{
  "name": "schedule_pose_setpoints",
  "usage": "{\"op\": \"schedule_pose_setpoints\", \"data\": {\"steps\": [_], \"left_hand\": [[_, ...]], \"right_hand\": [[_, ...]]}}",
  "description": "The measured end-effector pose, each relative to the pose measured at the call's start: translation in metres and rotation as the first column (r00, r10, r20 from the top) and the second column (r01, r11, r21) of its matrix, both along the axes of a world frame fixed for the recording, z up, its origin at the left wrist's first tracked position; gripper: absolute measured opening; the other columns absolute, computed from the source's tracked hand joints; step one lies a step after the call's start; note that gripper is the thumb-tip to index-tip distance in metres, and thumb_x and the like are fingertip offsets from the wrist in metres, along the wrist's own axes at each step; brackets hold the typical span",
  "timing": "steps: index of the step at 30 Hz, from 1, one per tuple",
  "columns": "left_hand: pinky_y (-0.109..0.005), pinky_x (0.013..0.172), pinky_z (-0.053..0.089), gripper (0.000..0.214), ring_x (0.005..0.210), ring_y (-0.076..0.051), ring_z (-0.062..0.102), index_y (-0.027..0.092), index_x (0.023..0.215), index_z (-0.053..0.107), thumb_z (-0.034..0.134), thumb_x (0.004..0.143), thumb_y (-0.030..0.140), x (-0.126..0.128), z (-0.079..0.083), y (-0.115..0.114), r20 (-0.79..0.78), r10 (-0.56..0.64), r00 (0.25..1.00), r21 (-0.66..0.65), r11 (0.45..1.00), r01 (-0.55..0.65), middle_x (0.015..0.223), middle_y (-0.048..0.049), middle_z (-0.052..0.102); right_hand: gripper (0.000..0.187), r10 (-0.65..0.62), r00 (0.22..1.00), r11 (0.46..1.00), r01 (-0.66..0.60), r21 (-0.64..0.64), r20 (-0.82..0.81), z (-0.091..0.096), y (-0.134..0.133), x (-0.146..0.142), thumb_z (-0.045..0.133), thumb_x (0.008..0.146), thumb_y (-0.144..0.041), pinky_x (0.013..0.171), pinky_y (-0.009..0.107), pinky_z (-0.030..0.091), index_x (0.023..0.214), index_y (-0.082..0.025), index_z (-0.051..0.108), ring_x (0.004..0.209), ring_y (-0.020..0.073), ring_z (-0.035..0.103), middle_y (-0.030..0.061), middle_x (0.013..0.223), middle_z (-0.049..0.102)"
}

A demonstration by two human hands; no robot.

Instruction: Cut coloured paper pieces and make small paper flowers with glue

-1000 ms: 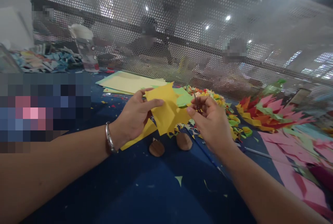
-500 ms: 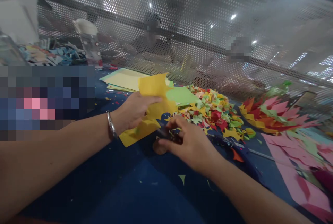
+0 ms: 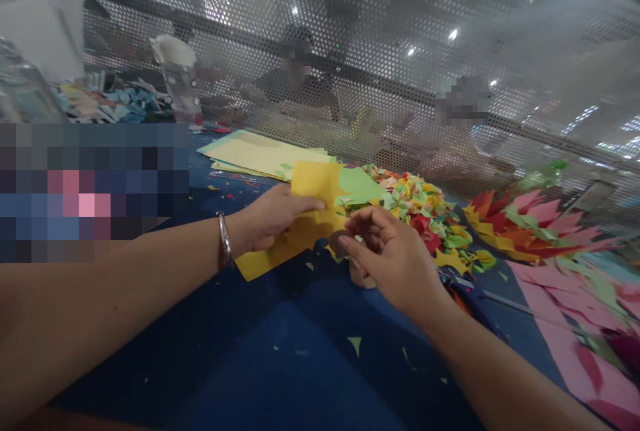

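Note:
My left hand [image 3: 273, 217], a metal bangle on its wrist, pinches a yellow paper sheet [image 3: 315, 184] with jagged cut edges just above the blue table [image 3: 280, 364]. Behind the yellow sheet lies a green sheet [image 3: 357, 184]. My right hand [image 3: 395, 257] hovers right of the yellow sheet, thumb and fingers closed on a small brown disc [image 3: 338, 242]. A second brown disc [image 3: 361, 277] rests on the table, partly hidden under that hand.
A heap of coloured paper scraps [image 3: 420, 204] lies behind my right hand. Pale yellow sheets [image 3: 260, 154] are stacked further back, spiky cut-outs [image 3: 520, 224] and pink paper [image 3: 565, 311] on the right. Other people sit behind a perforated screen [image 3: 380, 51]. A jar [image 3: 180, 84] stands back left.
My right hand went down to the table, then rose with a brown disc in its fingers. My left hand lowered the yellow sheet towards the table.

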State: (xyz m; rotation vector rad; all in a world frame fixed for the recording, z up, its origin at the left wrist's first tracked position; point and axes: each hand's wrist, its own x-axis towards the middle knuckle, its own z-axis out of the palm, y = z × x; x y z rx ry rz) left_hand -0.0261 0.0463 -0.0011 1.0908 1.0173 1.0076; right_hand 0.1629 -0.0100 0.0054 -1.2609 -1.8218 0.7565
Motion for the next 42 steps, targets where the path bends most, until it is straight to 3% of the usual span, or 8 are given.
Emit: {"op": "schedule_pose_setpoints", "data": {"steps": [7, 14, 17, 21, 27, 30, 33, 42], "left_hand": [[-0.029, 0.061, 0.056, 0.010, 0.070, -0.021, 0.072, 0.015, 0.083, 0.075, 0.075, 0.074, 0.020, 0.004, -0.005, -0.001, 0.053, -0.114, 0.992, -0.009, 0.993, 0.115, 0.085, -0.0089, 0.078], [-0.032, 0.062, 0.059, 0.029, 0.076, -0.024, 0.073, 0.015, 0.098, 0.077, 0.079, 0.070, 0.021, -0.001, -0.002, -0.003, 0.074, -0.255, 0.964, 0.035, 0.967, 0.253, 0.097, -0.0114, 0.079], [-0.030, 0.068, 0.059, 0.032, 0.081, -0.022, 0.073, 0.017, 0.099, 0.077, 0.079, 0.067, 0.014, 0.000, 0.004, -0.007, 0.091, -0.244, 0.966, 0.066, 0.969, 0.238, 0.097, -0.0086, 0.079], [-0.028, 0.071, 0.057, 0.029, 0.080, -0.020, 0.074, 0.016, 0.097, 0.077, 0.079, 0.068, 0.012, 0.001, 0.008, -0.008, 0.109, -0.231, 0.967, 0.035, 0.973, 0.228, 0.092, -0.0067, 0.080], [-0.031, 0.066, 0.058, 0.021, 0.073, -0.020, 0.073, 0.013, 0.095, 0.077, 0.074, 0.082, 0.029, -0.003, 0.010, -0.006, 0.293, -0.202, 0.934, -0.111, 0.964, 0.243, 0.093, -0.0104, 0.080], [-0.029, 0.078, 0.059, 0.018, 0.085, -0.019, 0.073, 0.014, 0.101, 0.077, 0.072, 0.086, 0.024, -0.002, 0.010, -0.010, 0.407, -0.249, 0.879, -0.026, 0.959, 0.284, 0.104, -0.0095, 0.080], [-0.026, 0.083, 0.058, 0.019, 0.089, -0.017, 0.072, 0.014, 0.101, 0.078, 0.070, 0.085, 0.012, 0.003, 0.006, -0.013, 0.387, -0.346, 0.854, 0.018, 0.929, 0.368, 0.105, -0.0096, 0.080], [-0.027, 0.067, 0.060, 0.007, 0.072, -0.017, 0.070, 0.011, 0.084, 0.079, 0.076, 0.082, 0.018, 0.007, 0.005, -0.015, 0.270, -0.142, 0.952, -0.081, 0.982, 0.169, 0.085, -0.0087, 0.078]], "right_hand": [[0.011, -0.039, 0.994, 0.998, 0.033, 0.059, 0.100, -0.005, 0.013, 0.007, 0.067, 0.084, -0.030, 0.058, 0.031, 0.046, 0.089, -0.021, 0.064, 0.057, 0.0149, 0.055, -0.0007, 0.073, 0.063], [0.015, -0.061, 0.990, 0.998, 0.058, 0.032, 0.127, -0.007, 0.014, 0.009, 0.068, 0.083, -0.030, 0.053, 0.030, 0.043, 0.094, -0.021, 0.064, 0.057, 0.0146, 0.056, 0.0038, 0.091, 0.070], [0.017, -0.058, 0.992, 0.998, 0.054, 0.041, 0.116, -0.004, 0.013, 0.009, 0.069, 0.082, -0.031, 0.053, 0.028, 0.041, 0.095, -0.021, 0.063, 0.060, 0.0147, 0.056, 0.0023, 0.090, 0.068], [0.016, -0.037, 0.997, 0.997, 0.033, 0.064, 0.065, -0.002, 0.013, 0.007, 0.070, 0.081, -0.027, 0.055, 0.027, 0.041, 0.093, -0.021, 0.062, 0.065, 0.0144, 0.056, 0.0007, 0.087, 0.066], [0.022, -0.047, 0.985, 0.995, 0.061, 0.082, -0.169, 0.002, 0.012, 0.008, 0.074, 0.079, -0.030, 0.052, 0.026, 0.043, 0.094, -0.020, 0.060, 0.061, 0.0116, 0.057, 0.0005, 0.088, 0.065], [0.024, -0.080, 0.970, 0.993, 0.098, 0.069, -0.230, 0.004, 0.012, 0.009, 0.075, 0.080, -0.031, 0.045, 0.025, 0.039, 0.096, -0.020, 0.061, 0.052, 0.0078, 0.053, -0.0003, 0.089, 0.064], [0.023, -0.075, 0.970, 0.993, 0.095, 0.073, -0.233, 0.003, 0.012, 0.009, 0.075, 0.080, -0.031, 0.042, 0.024, 0.035, 0.095, -0.019, 0.062, 0.047, 0.0057, 0.048, -0.0014, 0.086, 0.065], [0.017, -0.030, 0.984, 0.996, 0.044, 0.079, -0.177, 0.002, 0.010, 0.006, 0.074, 0.081, -0.029, 0.043, 0.024, 0.036, 0.089, -0.021, 0.062, 0.050, 0.0070, 0.048, -0.0021, 0.084, 0.064]]}}
